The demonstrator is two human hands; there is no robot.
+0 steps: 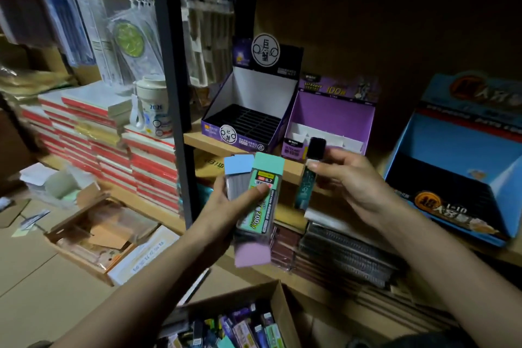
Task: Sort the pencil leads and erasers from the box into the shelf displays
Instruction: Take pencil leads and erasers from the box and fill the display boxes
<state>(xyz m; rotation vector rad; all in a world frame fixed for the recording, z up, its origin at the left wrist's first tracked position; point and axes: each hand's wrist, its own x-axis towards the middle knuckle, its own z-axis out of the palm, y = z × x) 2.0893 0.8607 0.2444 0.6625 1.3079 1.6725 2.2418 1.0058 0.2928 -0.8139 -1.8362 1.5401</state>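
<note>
Both hands hold pencil-lead cases before the shelf displays.

The left hand has its grip curled round a mint-capped clear plastic lead case stacked on a blue-capped one, thumb on top. The right hand has its grip pinching a slim dark black-capped lead tube, just before the light purple cardboard display on the wooden shelf. The open brown cardboard box of mixed packs lies below.

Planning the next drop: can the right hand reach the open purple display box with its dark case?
Probably yes. The right hand pinches the dark case just in front of the purple display box, whose top is open; nothing shows between them. The left hand holds its cases off to the side.
</note>
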